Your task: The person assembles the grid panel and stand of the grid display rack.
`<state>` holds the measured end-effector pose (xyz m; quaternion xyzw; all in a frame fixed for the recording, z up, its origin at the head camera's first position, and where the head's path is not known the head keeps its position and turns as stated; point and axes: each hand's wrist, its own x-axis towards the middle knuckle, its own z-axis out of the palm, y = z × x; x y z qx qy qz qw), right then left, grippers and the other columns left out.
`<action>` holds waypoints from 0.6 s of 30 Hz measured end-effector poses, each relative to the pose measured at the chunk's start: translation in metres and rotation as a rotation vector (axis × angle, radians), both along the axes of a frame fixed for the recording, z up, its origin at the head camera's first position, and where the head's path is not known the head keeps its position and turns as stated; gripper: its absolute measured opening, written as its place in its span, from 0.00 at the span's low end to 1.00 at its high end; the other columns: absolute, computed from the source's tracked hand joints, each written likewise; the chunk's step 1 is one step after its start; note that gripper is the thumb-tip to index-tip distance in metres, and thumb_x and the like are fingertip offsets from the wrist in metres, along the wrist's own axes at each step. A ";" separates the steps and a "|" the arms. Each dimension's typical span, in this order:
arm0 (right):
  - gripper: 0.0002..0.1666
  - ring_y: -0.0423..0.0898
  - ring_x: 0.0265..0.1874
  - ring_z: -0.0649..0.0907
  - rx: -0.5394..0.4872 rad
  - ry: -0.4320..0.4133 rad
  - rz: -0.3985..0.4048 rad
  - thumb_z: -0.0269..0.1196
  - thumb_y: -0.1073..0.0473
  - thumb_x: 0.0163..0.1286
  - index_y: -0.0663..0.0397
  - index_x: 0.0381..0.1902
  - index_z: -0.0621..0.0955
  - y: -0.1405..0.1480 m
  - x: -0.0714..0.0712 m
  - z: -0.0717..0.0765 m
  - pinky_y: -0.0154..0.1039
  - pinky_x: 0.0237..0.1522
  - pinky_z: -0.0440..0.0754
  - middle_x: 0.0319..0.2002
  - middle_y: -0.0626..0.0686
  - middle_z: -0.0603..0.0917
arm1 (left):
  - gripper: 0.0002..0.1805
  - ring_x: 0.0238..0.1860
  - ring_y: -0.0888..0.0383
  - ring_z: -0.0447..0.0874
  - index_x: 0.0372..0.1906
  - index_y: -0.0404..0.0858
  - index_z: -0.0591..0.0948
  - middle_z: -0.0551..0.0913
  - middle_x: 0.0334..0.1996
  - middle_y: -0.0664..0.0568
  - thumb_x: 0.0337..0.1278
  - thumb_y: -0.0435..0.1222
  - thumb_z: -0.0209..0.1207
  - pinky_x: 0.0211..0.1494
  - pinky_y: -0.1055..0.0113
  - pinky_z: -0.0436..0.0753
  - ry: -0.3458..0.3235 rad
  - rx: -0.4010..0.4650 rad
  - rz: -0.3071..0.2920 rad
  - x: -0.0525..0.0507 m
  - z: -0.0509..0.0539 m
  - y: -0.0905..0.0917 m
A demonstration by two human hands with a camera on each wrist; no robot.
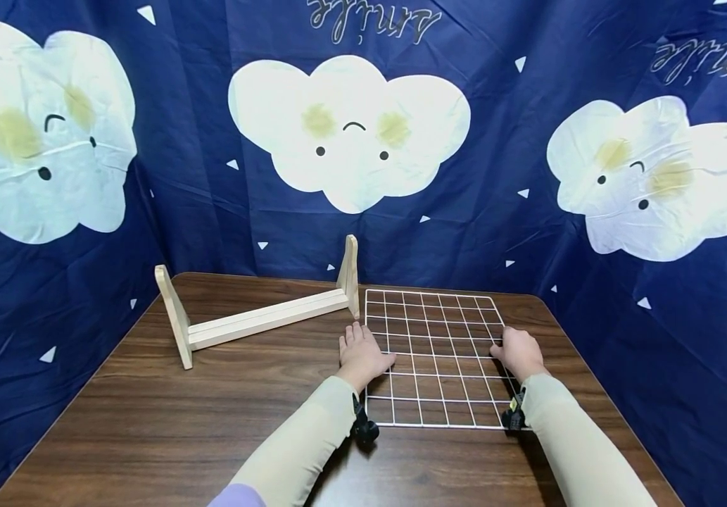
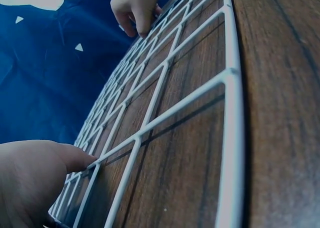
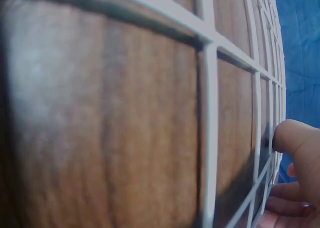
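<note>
A white wire grid panel (image 1: 442,374) lies on the brown wooden table, right of centre. At its left edge is my left hand (image 1: 363,355), fingers stretched forward and thumb over the wires. The left wrist view shows this thumb (image 2: 75,158) touching a wire; the other fingers are hidden there. My right hand (image 1: 521,352) grips the panel's right edge. In the right wrist view its thumb (image 3: 289,135) is at the wires, and the curled fingers (image 3: 285,203) reach around the edge.
A pale wooden stand (image 1: 268,320), two upright end pieces joined by a crossbar, stands at the back left of the table (image 1: 148,436). One end piece is close to the panel's back left corner. A dark blue curtain (image 1: 192,211) with white clouds surrounds the table.
</note>
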<state>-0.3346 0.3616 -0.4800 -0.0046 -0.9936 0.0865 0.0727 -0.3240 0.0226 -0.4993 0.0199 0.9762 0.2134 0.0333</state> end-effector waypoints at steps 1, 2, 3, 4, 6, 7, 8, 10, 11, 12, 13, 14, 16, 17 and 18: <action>0.14 0.63 0.25 0.82 0.002 -0.004 0.001 0.65 0.57 0.57 0.64 0.28 0.75 0.000 -0.001 0.000 0.59 0.30 0.79 0.28 0.68 0.83 | 0.57 0.79 0.37 0.45 0.77 0.26 0.56 0.51 0.78 0.31 0.56 0.63 0.61 0.78 0.43 0.48 -0.004 -0.005 0.002 -0.001 0.000 0.000; 0.14 0.62 0.24 0.82 0.002 -0.012 0.000 0.65 0.57 0.57 0.63 0.28 0.75 0.000 -0.001 0.000 0.59 0.30 0.79 0.28 0.67 0.83 | 0.57 0.79 0.37 0.45 0.77 0.26 0.56 0.51 0.78 0.32 0.57 0.63 0.61 0.78 0.43 0.48 -0.008 -0.009 0.006 -0.001 0.000 0.001; 0.14 0.62 0.24 0.82 0.003 -0.014 0.001 0.65 0.57 0.56 0.63 0.28 0.75 0.001 -0.002 0.000 0.59 0.30 0.79 0.28 0.67 0.83 | 0.57 0.79 0.37 0.44 0.77 0.26 0.55 0.51 0.78 0.32 0.58 0.63 0.60 0.78 0.44 0.47 -0.012 -0.015 0.010 -0.002 -0.001 0.001; 0.14 0.61 0.24 0.82 0.003 -0.014 0.003 0.65 0.56 0.56 0.63 0.28 0.75 0.001 -0.002 0.000 0.59 0.30 0.79 0.28 0.66 0.83 | 0.56 0.79 0.37 0.44 0.77 0.26 0.55 0.51 0.78 0.32 0.58 0.63 0.60 0.78 0.44 0.47 -0.012 -0.017 0.015 -0.003 -0.001 0.001; 0.14 0.61 0.24 0.82 0.000 -0.012 0.003 0.66 0.56 0.56 0.62 0.28 0.75 0.001 -0.003 -0.001 0.59 0.29 0.79 0.28 0.66 0.83 | 0.55 0.79 0.38 0.45 0.77 0.27 0.55 0.51 0.78 0.32 0.60 0.62 0.59 0.78 0.44 0.47 -0.010 -0.016 0.025 -0.003 0.000 0.002; 0.14 0.61 0.24 0.81 -0.003 -0.007 0.005 0.66 0.56 0.55 0.62 0.27 0.75 0.002 -0.003 -0.001 0.59 0.29 0.79 0.27 0.66 0.83 | 0.55 0.79 0.37 0.45 0.77 0.26 0.56 0.51 0.78 0.32 0.60 0.62 0.58 0.78 0.44 0.47 -0.007 -0.012 0.029 -0.003 0.000 0.002; 0.14 0.61 0.24 0.81 -0.005 -0.003 0.008 0.66 0.57 0.55 0.62 0.27 0.74 0.002 -0.003 -0.001 0.59 0.29 0.79 0.27 0.66 0.83 | 0.54 0.79 0.37 0.45 0.77 0.26 0.56 0.51 0.78 0.32 0.61 0.62 0.58 0.78 0.44 0.48 -0.005 -0.009 0.032 -0.004 0.000 0.003; 0.14 0.61 0.23 0.81 0.000 0.007 0.011 0.65 0.57 0.54 0.61 0.27 0.74 0.003 -0.004 -0.002 0.59 0.29 0.79 0.27 0.65 0.83 | 0.54 0.79 0.37 0.45 0.77 0.26 0.56 0.51 0.78 0.31 0.61 0.62 0.57 0.78 0.44 0.48 0.000 -0.003 0.036 -0.004 0.001 0.003; 0.14 0.61 0.23 0.81 0.002 0.010 0.010 0.65 0.57 0.54 0.61 0.27 0.75 0.003 -0.004 -0.002 0.59 0.29 0.79 0.27 0.65 0.83 | 0.54 0.79 0.37 0.45 0.77 0.26 0.56 0.51 0.78 0.31 0.62 0.63 0.56 0.78 0.44 0.48 0.000 -0.001 0.036 -0.004 0.001 0.004; 0.13 0.61 0.23 0.81 0.001 0.011 0.009 0.65 0.57 0.53 0.61 0.27 0.75 0.004 -0.004 -0.003 0.59 0.29 0.78 0.27 0.65 0.83 | 0.54 0.79 0.37 0.45 0.77 0.26 0.56 0.51 0.78 0.31 0.62 0.63 0.56 0.78 0.44 0.48 0.002 0.002 0.038 -0.004 0.001 0.004; 0.13 0.61 0.23 0.80 -0.001 0.011 0.009 0.65 0.57 0.53 0.61 0.27 0.75 0.004 -0.004 -0.003 0.59 0.29 0.78 0.27 0.65 0.82 | 0.54 0.79 0.37 0.45 0.77 0.26 0.56 0.50 0.78 0.31 0.62 0.63 0.55 0.78 0.44 0.48 -0.002 0.000 0.038 -0.004 0.001 0.004; 0.13 0.61 0.23 0.80 0.001 0.010 0.011 0.65 0.57 0.53 0.62 0.27 0.75 0.004 -0.004 -0.002 0.59 0.28 0.78 0.26 0.65 0.82 | 0.54 0.79 0.37 0.45 0.77 0.26 0.55 0.50 0.78 0.31 0.62 0.64 0.54 0.78 0.44 0.48 -0.006 -0.005 0.040 -0.004 0.002 0.004; 0.13 0.61 0.23 0.80 0.003 0.009 0.011 0.65 0.57 0.53 0.62 0.27 0.75 0.004 -0.004 -0.002 0.59 0.29 0.78 0.26 0.65 0.82 | 0.54 0.79 0.37 0.45 0.76 0.26 0.56 0.50 0.78 0.31 0.62 0.64 0.55 0.78 0.44 0.49 -0.003 -0.006 0.046 -0.004 0.002 0.005; 0.13 0.61 0.23 0.80 0.005 0.008 0.013 0.65 0.57 0.53 0.62 0.27 0.75 0.003 -0.004 -0.002 0.59 0.29 0.78 0.26 0.65 0.82 | 0.54 0.79 0.37 0.46 0.76 0.26 0.57 0.50 0.78 0.31 0.62 0.64 0.56 0.78 0.44 0.49 -0.004 -0.008 0.049 -0.004 0.003 0.005; 0.14 0.61 0.22 0.80 0.007 0.008 0.015 0.65 0.57 0.53 0.62 0.27 0.75 0.003 -0.005 -0.002 0.59 0.29 0.79 0.26 0.65 0.82 | 0.54 0.79 0.37 0.46 0.76 0.26 0.57 0.50 0.78 0.31 0.61 0.63 0.56 0.78 0.44 0.49 -0.004 -0.010 0.052 -0.004 0.003 0.005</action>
